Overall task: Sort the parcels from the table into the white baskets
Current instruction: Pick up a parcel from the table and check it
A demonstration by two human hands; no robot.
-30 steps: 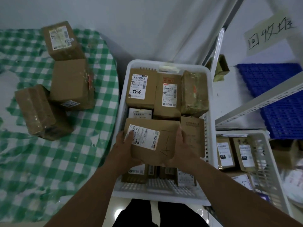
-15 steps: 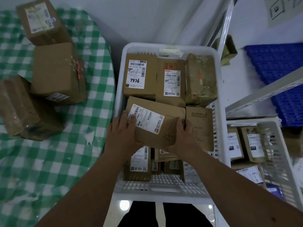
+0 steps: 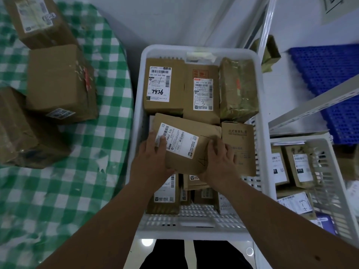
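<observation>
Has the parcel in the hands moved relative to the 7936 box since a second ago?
Yes. The held parcel has gone forward, its far edge now reaching the 7936 box.

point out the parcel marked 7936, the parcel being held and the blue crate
parcel marked 7936 (image 3: pixel 160 84): head view, on its white label
held parcel (image 3: pixel 177 141): head view, on its label
blue crate (image 3: pixel 330 74): head view, on its perforated top

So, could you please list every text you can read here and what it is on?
"7936": handwritten on the label of the back-left parcel.
"1-3": handwritten on the middle back parcel.
"P802": label of the parcel in both hands.
"4-3": parcel in the right basket.
Barcodes, fine print and the wall sign: unreadable.
</observation>
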